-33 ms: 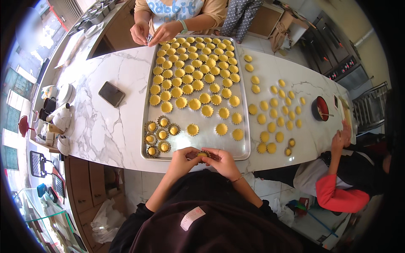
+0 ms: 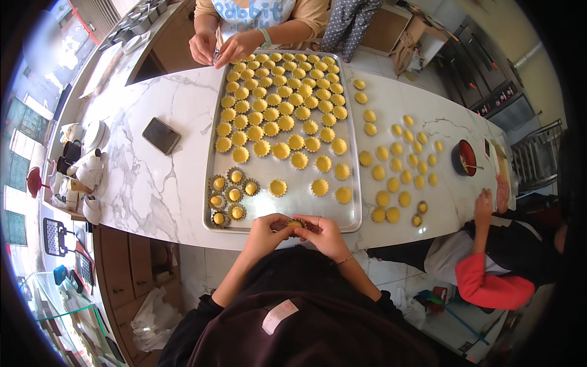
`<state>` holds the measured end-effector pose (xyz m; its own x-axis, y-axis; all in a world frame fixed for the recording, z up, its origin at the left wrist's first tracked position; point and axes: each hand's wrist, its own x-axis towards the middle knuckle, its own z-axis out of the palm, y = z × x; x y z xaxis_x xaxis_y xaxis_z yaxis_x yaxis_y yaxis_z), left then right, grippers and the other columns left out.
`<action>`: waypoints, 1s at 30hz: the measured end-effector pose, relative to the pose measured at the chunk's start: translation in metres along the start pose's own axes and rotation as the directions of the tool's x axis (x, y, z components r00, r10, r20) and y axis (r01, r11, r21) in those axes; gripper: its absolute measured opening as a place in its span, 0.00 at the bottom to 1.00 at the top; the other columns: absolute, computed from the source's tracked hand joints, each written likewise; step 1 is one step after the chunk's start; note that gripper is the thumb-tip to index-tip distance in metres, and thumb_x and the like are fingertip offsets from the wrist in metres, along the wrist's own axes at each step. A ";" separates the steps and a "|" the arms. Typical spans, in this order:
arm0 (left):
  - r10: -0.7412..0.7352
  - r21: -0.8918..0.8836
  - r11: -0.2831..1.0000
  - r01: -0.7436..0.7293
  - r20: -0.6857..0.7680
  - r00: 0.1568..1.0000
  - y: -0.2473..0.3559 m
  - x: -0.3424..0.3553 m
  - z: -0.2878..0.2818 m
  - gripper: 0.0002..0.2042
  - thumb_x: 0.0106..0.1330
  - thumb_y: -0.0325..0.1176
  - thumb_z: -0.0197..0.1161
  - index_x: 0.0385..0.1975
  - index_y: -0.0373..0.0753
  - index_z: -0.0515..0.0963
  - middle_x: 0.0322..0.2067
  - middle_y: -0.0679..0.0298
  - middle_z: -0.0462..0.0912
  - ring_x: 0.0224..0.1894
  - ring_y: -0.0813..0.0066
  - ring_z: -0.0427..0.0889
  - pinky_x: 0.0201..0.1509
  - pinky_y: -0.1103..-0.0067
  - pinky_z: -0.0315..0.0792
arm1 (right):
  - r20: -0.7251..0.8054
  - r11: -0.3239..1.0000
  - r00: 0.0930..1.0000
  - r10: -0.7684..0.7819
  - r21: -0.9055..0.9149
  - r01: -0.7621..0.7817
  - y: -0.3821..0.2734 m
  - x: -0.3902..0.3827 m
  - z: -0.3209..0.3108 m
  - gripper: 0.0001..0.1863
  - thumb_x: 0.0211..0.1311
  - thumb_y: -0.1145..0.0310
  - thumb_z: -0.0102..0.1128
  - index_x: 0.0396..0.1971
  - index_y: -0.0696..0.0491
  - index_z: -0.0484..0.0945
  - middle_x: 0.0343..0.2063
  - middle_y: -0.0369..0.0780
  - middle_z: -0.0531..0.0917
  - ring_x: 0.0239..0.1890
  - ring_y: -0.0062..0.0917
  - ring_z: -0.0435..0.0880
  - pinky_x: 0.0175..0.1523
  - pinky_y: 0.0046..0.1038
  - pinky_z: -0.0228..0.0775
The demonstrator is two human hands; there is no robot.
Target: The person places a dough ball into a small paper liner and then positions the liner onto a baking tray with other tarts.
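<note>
Close to the near edge of a large metal baking tray (image 2: 333,215), both my hands grip one small fluted tart mould (image 2: 295,224) with yellow dough in it. My left hand (image 2: 268,235) curls round its left side. The fingers and thumb of my right hand (image 2: 324,237) close on the other side and partly cover it. Rows of yellow tart shells (image 2: 285,123) fill the far part of the tray. Several fluted moulds, each holding a dough ball (image 2: 234,194), cluster at its near left corner.
Yellow dough pieces (image 2: 396,164) lie on the marble counter (image 2: 183,196) right of the tray. A phone (image 2: 161,136) rests at left, a dark bowl (image 2: 457,162) at right. Across the tray, a co-worker's hands (image 2: 226,48) hold something small; another person's red sleeve (image 2: 492,281) is at right.
The tray and its shells sit a hair further left in view. The right-hand co-worker's hand has shifted slightly. My hands keep their grip on the tart mould.
</note>
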<state>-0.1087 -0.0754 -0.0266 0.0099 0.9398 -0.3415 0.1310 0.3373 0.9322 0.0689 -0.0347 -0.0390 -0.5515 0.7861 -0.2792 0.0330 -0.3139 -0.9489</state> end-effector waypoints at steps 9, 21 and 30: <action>0.012 -0.164 0.986 -0.018 -0.039 0.999 0.007 0.006 0.040 0.11 0.62 0.27 0.60 0.40 0.27 0.77 0.31 0.58 0.83 0.31 0.77 0.82 0.37 0.82 0.77 | -0.024 0.994 1.000 -0.017 -0.109 0.014 -0.006 -0.005 -0.037 0.17 0.59 0.74 0.60 0.48 0.62 0.75 0.34 0.38 0.83 0.30 0.14 0.81 0.36 0.16 0.75; 0.117 0.040 0.993 -0.112 -0.168 0.979 0.018 0.023 0.059 0.09 0.59 0.27 0.61 0.35 0.28 0.78 0.28 0.55 0.84 0.29 0.76 0.83 0.34 0.81 0.76 | -0.014 0.986 1.000 -0.023 -0.166 0.020 -0.013 0.004 -0.058 0.14 0.62 0.75 0.57 0.46 0.63 0.75 0.34 0.38 0.83 0.31 0.15 0.81 0.35 0.17 0.76; 0.120 0.052 0.992 -0.112 -0.179 0.977 0.021 0.025 0.059 0.08 0.59 0.24 0.61 0.36 0.27 0.77 0.27 0.57 0.83 0.29 0.78 0.82 0.34 0.83 0.76 | -0.002 0.946 0.997 -0.080 -0.316 0.075 -0.013 0.008 -0.058 0.14 0.60 0.77 0.57 0.46 0.62 0.75 0.33 0.39 0.83 0.31 0.15 0.82 0.36 0.17 0.76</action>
<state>-0.0472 -0.0478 -0.0225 -0.1521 0.9679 -0.2003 0.1801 0.2264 0.9572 0.1124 0.0064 -0.0373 -0.5507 0.8097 -0.2027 0.2535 -0.0692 -0.9649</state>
